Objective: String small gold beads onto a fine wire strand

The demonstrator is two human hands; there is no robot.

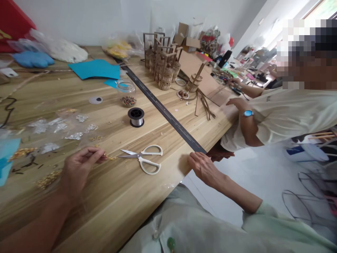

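My left hand is over the table at left, thumb and fingers pinched together. A tiny reddish bit shows at the fingertips, too small to name. Small gold-coloured findings lie just beyond them. White-handled scissors rest on the wood between my hands, blades parted and pointing left. At the table's near edge, my right hand is closed with curled fingers, beside the end of a black strip; what is in it, if anything, is hidden. A spool of thin clear or silvery line stands behind the scissors.
A glass jar of beads, blue sheets and small wooden buckets stand farther back. Bags of silver findings and gold pieces lie at left. A co-worker with a blue watch sits at right.
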